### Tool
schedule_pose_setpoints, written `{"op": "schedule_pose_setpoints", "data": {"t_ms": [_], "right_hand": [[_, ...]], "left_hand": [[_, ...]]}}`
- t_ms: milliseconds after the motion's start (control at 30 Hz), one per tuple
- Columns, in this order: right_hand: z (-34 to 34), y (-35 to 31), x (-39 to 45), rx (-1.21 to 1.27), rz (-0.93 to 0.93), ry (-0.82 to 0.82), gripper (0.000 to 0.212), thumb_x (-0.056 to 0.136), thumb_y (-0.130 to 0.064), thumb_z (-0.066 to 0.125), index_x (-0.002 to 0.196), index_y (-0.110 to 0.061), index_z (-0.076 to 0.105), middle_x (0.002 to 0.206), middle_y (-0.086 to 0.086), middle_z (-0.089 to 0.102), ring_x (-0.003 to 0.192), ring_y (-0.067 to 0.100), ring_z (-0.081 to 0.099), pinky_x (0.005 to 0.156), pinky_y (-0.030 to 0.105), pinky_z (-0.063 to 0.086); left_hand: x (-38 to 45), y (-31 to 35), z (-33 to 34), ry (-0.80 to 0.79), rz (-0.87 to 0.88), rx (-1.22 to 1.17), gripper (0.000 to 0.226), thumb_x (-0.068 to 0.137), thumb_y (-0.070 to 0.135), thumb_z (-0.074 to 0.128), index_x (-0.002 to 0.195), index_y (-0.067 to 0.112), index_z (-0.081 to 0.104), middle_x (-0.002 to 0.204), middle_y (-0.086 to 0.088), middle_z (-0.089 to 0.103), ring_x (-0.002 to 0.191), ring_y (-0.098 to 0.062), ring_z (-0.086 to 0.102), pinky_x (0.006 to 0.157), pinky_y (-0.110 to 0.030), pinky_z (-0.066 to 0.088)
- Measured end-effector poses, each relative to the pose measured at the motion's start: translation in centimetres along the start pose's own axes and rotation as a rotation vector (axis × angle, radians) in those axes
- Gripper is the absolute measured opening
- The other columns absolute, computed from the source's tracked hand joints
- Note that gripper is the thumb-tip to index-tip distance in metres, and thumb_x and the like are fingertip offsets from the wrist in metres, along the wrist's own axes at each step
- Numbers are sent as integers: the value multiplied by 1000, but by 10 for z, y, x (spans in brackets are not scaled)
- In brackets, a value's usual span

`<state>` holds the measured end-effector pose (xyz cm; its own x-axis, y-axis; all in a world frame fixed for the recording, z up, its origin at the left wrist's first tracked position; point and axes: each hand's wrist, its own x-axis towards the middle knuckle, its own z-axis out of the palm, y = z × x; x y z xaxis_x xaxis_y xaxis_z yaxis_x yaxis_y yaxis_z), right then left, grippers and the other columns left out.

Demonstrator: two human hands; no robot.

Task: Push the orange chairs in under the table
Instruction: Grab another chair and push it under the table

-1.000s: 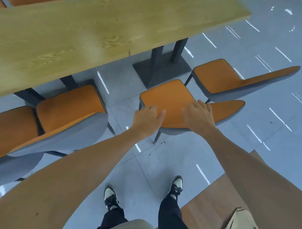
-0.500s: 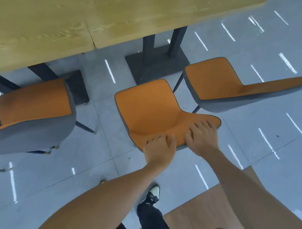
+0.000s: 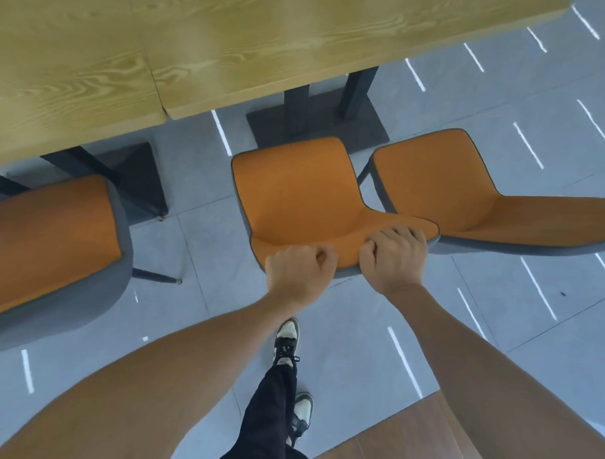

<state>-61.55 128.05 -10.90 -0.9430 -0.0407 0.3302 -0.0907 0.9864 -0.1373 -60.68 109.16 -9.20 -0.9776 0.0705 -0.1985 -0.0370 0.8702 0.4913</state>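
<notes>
The middle chair (image 3: 295, 191) stands on the grey floor (image 3: 524, 110) in front of the bench (image 3: 232, 45), seat facing the bench edge, with none of the seat under the top yet. Its front edge lies just short of the dark pedestal base (image 3: 318, 127). Both hands grasp the top rim of the backrest: the left hand (image 3: 301, 268) curls over the rim near its centre, and the right hand (image 3: 394, 256) curls over it toward the right corner.

Step in hand, as judged: pushing this chair in — the grip is set, the travel is not done.

The next move calls for a straight, level push toward the bench, with equal force from both hands so the chair does not yaw. The pedestal base sits directly ahead; the legs may meet it, so a slight offset to one side may be needed.

The right chair (image 3: 467, 194) stands just beside the middle one, backrests almost touching — it is also out from the bench. The left chair (image 3: 50, 234) stands apart, likewise not under the top.
</notes>
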Motion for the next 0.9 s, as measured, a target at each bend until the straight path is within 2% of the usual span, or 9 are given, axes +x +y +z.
{"op": "schedule_pose_setpoints", "data": {"t_ms": [100,200,333,567,667,733,800,867,900], "right_hand": [[13,4,44,-12,32,-41,34,78,-15,45,44,-15,49,42,-1,43,49,24,34,63,34,29],[22,11,82,-36,65,-98,37,79,-17,42,45,-15,56,44,0,48,49,23,37,65,34,33],[31,15,122,-46,80,-161,39,82,-21,39,48,-15,59,47,-1,51,52,23,41,73,36,39],[44,1,145,8,88,-118,35,80,-18,43,51,-17,64,50,-2,56,55,23,47,74,39,41],[39,-1,143,-18,93,-202,40,82,-22,39,56,-18,68,54,-3,59,60,22,51,78,38,40],[33,-4,147,-37,97,-310,47,85,-28,32,64,-20,73,64,-3,66,71,23,57,85,38,39],[26,-5,153,5,69,-442,46,90,-31,32,89,-23,78,95,-2,75,96,23,62,98,40,36],[10,1,153,153,83,-557,41,97,-30,40,124,-22,69,130,-2,67,126,20,54,111,40,33],[0,8,150,233,119,-574,41,98,-29,42,132,-20,63,137,-2,61,133,19,48,112,40,35]], "left_hand": [[45,3,-8,14,19,-12,54,93,45,34,55,9,44,39,0,36,39,-21,39,46,-25,22],[85,7,-12,-2,24,-15,57,94,47,32,56,9,49,41,-1,44,42,-23,52,48,-27,30],[125,11,-17,-18,-1,7,58,96,47,32,55,10,52,43,0,47,45,-23,54,51,-26,35],[150,0,-33,19,-22,48,55,96,43,39,51,11,44,42,1,41,41,-19,38,48,-26,28],[148,0,-34,3,-21,54,55,96,42,39,49,12,40,42,2,39,41,-18,37,48,-26,28],[149,-1,-34,-18,-14,54,56,96,43,37,50,13,45,42,2,41,41,-18,40,48,-25,29],[148,-4,-35,-35,-24,60,57,97,43,33,54,12,54,44,3,46,43,-19,43,49,-25,28],[145,-1,-35,-75,-20,84,55,99,38,29,59,11,56,48,1,47,45,-21,42,53,-28,27],[143,3,-35,-105,-5,112,54,99,34,25,60,12,55,50,0,48,47,-22,43,58,-30,29]]}}
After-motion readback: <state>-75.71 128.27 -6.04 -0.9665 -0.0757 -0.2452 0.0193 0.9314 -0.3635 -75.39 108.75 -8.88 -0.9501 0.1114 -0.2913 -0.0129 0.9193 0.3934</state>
